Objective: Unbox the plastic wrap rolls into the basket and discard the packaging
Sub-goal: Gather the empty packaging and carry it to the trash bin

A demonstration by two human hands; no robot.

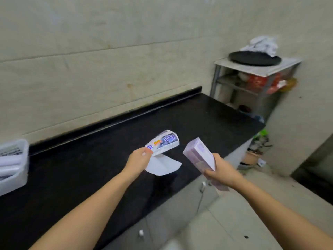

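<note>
My left hand [138, 157] pinches a curled paper label [163, 143], printed blue and orange on one side and white on the other, above the black countertop [90, 168]. My right hand [221, 170] grips a long pale purple box [200, 156] of plastic wrap by its lower half, tilted up to the left past the counter's front edge. A white plastic basket [19, 170] stands at the far left of the counter with rolls [9, 162] lying in it; part of it is cut off by the frame.
A metal shelf rack [252, 87] stands right of the counter, with a black round tray [255, 57] and a white cloth on top and red bags inside. Plant pots [252, 156] sit on the floor below. Cabinet doors run under the counter.
</note>
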